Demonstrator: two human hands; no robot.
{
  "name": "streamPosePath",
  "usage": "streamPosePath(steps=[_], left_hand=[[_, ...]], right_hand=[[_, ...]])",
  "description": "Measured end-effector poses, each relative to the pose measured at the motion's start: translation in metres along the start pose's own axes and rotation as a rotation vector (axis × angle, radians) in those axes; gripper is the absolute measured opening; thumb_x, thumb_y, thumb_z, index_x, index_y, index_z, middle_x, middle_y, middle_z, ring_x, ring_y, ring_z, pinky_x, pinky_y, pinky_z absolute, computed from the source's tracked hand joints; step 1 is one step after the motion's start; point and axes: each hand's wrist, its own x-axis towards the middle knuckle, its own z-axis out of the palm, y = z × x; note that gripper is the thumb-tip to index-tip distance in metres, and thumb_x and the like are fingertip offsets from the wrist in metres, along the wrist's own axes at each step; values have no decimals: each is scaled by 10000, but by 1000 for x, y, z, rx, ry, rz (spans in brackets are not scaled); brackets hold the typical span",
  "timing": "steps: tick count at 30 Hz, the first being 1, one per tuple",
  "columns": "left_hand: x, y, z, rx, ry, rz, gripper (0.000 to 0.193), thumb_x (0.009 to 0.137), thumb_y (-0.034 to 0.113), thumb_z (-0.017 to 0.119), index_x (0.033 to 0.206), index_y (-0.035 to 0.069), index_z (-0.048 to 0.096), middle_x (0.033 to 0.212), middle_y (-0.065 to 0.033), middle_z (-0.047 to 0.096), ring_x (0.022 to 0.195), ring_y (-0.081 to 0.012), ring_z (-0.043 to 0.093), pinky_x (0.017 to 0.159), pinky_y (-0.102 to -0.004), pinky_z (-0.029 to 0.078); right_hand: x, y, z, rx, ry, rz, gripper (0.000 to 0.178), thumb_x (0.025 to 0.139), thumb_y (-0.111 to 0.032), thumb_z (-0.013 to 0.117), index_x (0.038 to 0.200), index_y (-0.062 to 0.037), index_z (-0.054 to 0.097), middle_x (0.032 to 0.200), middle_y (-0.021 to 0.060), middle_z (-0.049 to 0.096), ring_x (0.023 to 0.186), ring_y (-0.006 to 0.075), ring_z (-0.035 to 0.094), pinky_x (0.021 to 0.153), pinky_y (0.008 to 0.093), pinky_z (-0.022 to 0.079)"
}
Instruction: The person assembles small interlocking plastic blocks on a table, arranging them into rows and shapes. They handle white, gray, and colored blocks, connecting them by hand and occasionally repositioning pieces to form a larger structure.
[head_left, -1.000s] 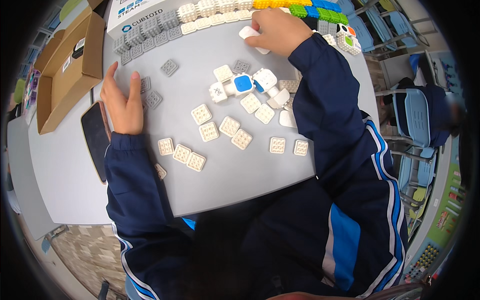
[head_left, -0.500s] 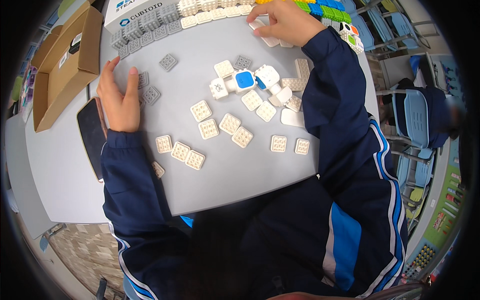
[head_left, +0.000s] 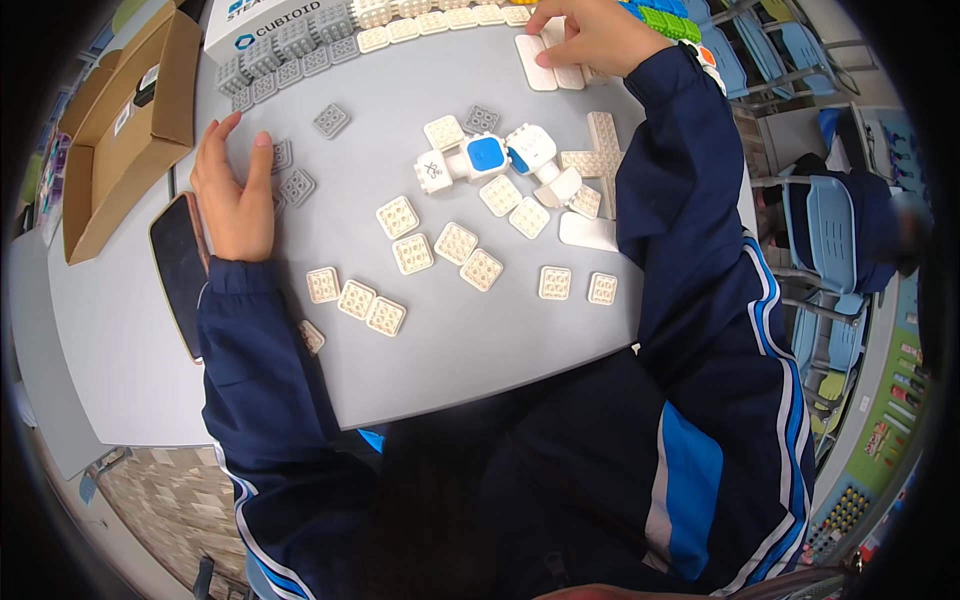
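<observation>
My right hand [head_left: 598, 38] reaches to the far right of the table, thumb and fingers closed over a group of white rectangular plates [head_left: 535, 64]. It pinches one plate there, partly hidden by the fingers. My left hand [head_left: 236, 195] rests at the table's left with fingers stretched and thumb apart, holding nothing. Close to it are small grey square plates [head_left: 297, 187]. Mid-table lies a figure of joined white blocks with blue faces [head_left: 486, 155]. Beige studded square plates [head_left: 411, 254] are scattered around and nearer to me. A beige cross-shaped studded piece [head_left: 604, 150] lies by my right sleeve.
Rows of grey blocks [head_left: 296, 40] and white tiles [head_left: 430, 24] line the far edge, before a white box [head_left: 262, 28]. Green and blue blocks [head_left: 668, 24] stand far right. An open cardboard box [head_left: 130, 130] and a phone [head_left: 178, 270] lie at left. Blue chairs [head_left: 838, 230] stand to the right.
My right hand has shifted slightly right and lower, uncovering more of the white rectangular plates. My left hand stays nearly in place. The view has shifted a little.
</observation>
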Motion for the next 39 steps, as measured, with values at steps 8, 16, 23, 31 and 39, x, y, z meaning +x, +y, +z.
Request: streamPosePath(steps=[8,16,23,31,39], left_hand=[[-2,-3,0,-14,11,-2,400,946,278,663,1292,85,606,1431,-227,496,1345,-357,432,1129,-424,319],[-3,-1,-1,15,25,20,406,954,257,663,1297,49,600,1379,-209,552,1328,-311,482,1127,-397,340],[-2,3,-5,5,17,-34,387,938,248,678,1277,74,617,1425,-226,509,1339,-351,452,1124,-405,330],[-1,4,-3,-43,11,-9,386,940,245,678,1278,69,618,1423,-223,512,1345,-337,452,1123,-397,332],[-1,4,-2,-78,12,-36,386,944,257,671,1273,62,620,1419,-214,515,1347,-325,448,1126,-394,329]], right_hand=[[-4,-12,-5,21,-54,119,378,716,-144,803,1067,-34,719,983,209,714,945,318,685,848,363,525],[2,-16,7,33,-51,-81,384,728,-176,805,1072,-31,716,971,200,705,912,328,676,835,363,518],[-44,-51,-23,-7,60,-237,288,877,-274,745,1058,-57,687,677,88,558,609,142,548,562,310,427],[-164,-74,-11,-125,-210,-212,278,809,-243,783,991,-55,690,704,113,649,629,296,637,579,393,484],[-173,-69,11,-122,-201,-49,272,804,-269,771,925,-70,631,631,124,638,608,347,651,577,438,499]])
